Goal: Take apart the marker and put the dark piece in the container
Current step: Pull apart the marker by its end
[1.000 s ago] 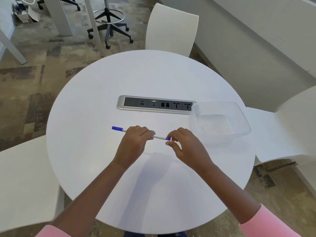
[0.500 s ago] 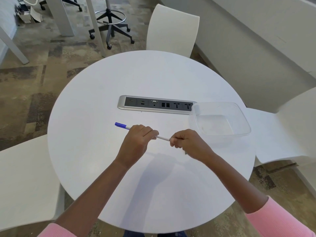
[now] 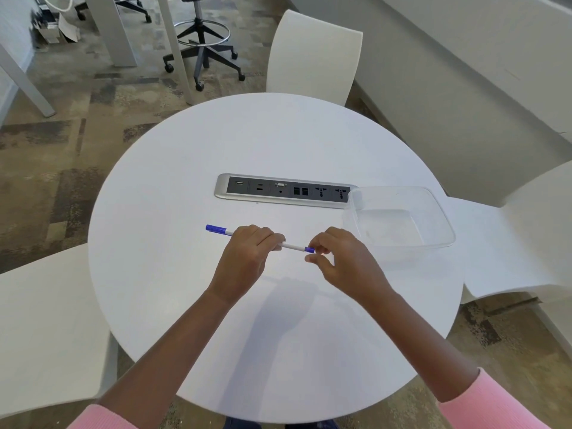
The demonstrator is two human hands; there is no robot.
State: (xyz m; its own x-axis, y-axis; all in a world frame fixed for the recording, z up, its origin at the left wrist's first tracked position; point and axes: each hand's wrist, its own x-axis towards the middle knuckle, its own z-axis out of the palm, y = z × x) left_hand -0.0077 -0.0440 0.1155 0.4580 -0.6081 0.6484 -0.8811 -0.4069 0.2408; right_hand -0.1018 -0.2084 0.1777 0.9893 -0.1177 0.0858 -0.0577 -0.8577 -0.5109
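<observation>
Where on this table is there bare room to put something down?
Bare: the far half beyond the power strip, and the near edge under the forearms. Crowded: the container on the right, and mid-table where left hand and right hand grip the marker.

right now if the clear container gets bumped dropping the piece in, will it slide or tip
The container looks like thin clear plastic and is empty, so it is probably light and apt to slide on the smooth white table. It is wide and shallow, so tipping seems unlikely. One corner seems to overlap the power strip, so it may rock.
</observation>
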